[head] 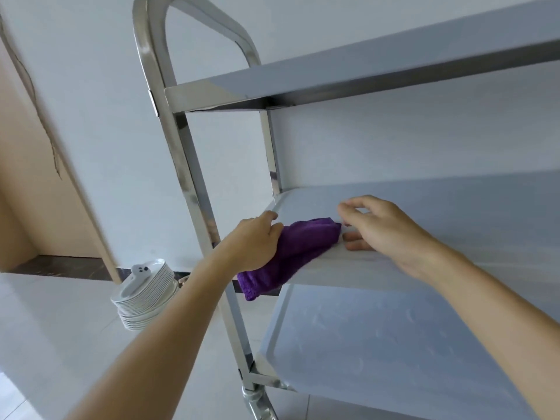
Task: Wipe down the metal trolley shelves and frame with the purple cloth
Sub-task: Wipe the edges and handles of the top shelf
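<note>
The metal trolley has three shelves between shiny upright tubes [181,153]. The purple cloth [298,250] lies bunched over the front left edge of the middle shelf [454,219], with one end hanging below the rim. My left hand [254,241] grips the cloth from the left. My right hand [381,228] hovers just right of the cloth above the middle shelf, fingers loosely bent and holding nothing; its reflection shows in the shelf.
A stack of white plates [145,295] sits on the pale floor left of the trolley. The top shelf [363,77] is above, the bottom shelf [394,344] below, a castor [257,401] at the corner. A beige wall panel [33,192] stands at left.
</note>
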A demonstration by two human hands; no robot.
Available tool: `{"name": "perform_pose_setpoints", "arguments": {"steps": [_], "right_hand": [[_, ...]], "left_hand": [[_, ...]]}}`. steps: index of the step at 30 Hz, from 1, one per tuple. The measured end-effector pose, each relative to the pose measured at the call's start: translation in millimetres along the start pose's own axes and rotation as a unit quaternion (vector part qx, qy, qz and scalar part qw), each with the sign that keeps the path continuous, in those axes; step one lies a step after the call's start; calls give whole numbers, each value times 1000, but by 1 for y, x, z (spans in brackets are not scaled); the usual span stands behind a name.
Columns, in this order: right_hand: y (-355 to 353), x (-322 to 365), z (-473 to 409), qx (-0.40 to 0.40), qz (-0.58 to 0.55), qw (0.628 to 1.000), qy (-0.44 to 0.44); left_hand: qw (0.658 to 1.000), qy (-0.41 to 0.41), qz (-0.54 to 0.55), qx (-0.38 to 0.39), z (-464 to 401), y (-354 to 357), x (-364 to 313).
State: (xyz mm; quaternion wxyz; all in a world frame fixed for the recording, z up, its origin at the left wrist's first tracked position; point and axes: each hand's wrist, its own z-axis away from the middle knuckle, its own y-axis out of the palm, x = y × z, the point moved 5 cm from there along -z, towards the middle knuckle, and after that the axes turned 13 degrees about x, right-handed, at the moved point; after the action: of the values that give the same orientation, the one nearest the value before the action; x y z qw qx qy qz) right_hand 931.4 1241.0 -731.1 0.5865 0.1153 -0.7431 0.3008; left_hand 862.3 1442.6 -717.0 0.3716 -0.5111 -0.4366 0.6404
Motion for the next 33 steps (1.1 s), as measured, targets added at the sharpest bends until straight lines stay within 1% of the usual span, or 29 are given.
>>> {"name": "perform_pose_setpoints", "arguments": {"steps": [2, 5, 8, 10, 12, 15, 17, 18, 21, 24, 26, 28, 31, 33], "right_hand": [[2, 3, -6, -1, -2, 1000, 9], [6, 10, -15, -9, 11, 1000, -1], [19, 9, -24, 18, 81, 997, -2], [26, 6, -26, 41, 140, 989, 7], [28, 8, -26, 50, 178, 983, 6], [28, 13, -24, 86, 171, 981, -9], [26, 17, -21, 100, 154, 983, -18], [23, 19, -19, 94, 144, 985, -27], [12, 23, -13, 55, 85, 993, -65], [4, 24, -6, 41, 77, 993, -74], [1, 24, -3, 42, 69, 993, -90], [0, 28, 1, 37, 48, 992, -115], [1, 35, 5, 40, -9, 990, -133], [-1, 40, 7, 42, -20, 989, -140]], "left_hand": [[1000, -5, 3, 20, -7, -2, 3], [999, 37, 32, 22, -11, -11, 4], [995, 79, 58, 22, -8, -17, 7], [991, 113, 68, -3, -3, -20, 10], [980, 159, 106, -52, 6, -28, 11], [949, 232, 193, -90, 21, -40, 7], [936, 267, 204, -102, 29, -45, 2], [934, 277, 199, -108, 31, -47, 0], [929, 281, 206, -125, 33, -48, -2], [930, 270, 199, -147, 31, -47, -2], [940, 250, 147, -177, 30, -48, -2], [949, 238, 86, -189, 29, -48, -3], [959, 231, 52, -157, 27, -44, -2], [964, 230, 38, -125, 25, -41, 0]]}}
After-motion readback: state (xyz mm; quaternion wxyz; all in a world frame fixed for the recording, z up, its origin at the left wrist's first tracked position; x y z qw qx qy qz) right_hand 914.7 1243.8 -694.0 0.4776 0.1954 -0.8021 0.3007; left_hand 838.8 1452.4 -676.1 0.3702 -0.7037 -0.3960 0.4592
